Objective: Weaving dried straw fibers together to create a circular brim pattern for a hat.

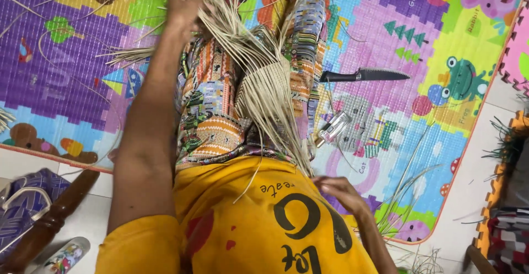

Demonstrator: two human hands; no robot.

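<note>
A half-woven piece of pale straw (264,89) lies on my lap, over a patterned cloth (212,120). Long loose strands fan out of it towards the top and bottom. My left hand (184,4) is stretched far forward and closed on a bunch of the upper strands. My right hand (337,190) rests by my yellow shirt (248,219) with its fingers pinched at the lower tips of the strands.
A colourful foam play mat (386,26) covers the floor. On it, right of my legs, lie a black-handled serrated knife (363,76) and a small silver metal object (333,128). At lower left are a wooden handle (52,216), a purple bag (22,202) and a bottle (63,256). Green stalks (504,142) are at the right.
</note>
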